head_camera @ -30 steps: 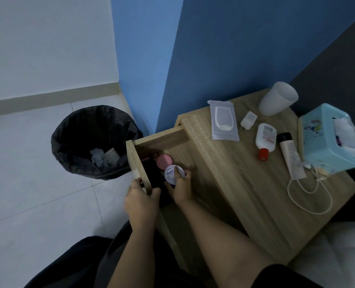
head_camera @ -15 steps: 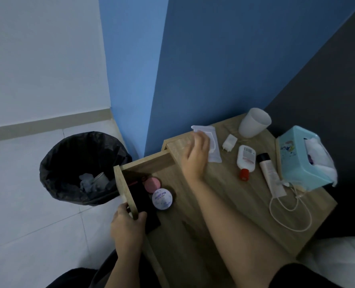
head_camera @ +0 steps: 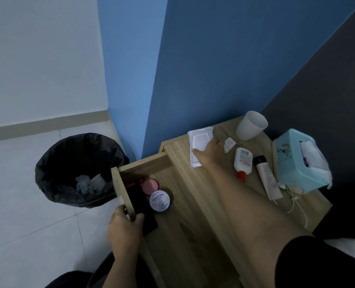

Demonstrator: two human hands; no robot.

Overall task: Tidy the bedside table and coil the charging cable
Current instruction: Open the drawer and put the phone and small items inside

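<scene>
The left hand (head_camera: 126, 223) grips the front panel of the open drawer (head_camera: 122, 188), fingers curled over its top edge. The right hand (head_camera: 210, 151) lies on the white wipes pack (head_camera: 199, 140) on the bench (head_camera: 184, 163); whether it grips the pack cannot be told. The white charging cable (head_camera: 294, 201) lies loose near the bench's right edge, beside the teal tissue box (head_camera: 290, 163).

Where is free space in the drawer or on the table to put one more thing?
The drawer floor is bare from the white jar toward you. On the table, a bare strip lies between the wipes pack and the drawer-side edge. Crowded: past the pack, where cup, plug, bottle, tube, tissue box and cable sit close.
</scene>
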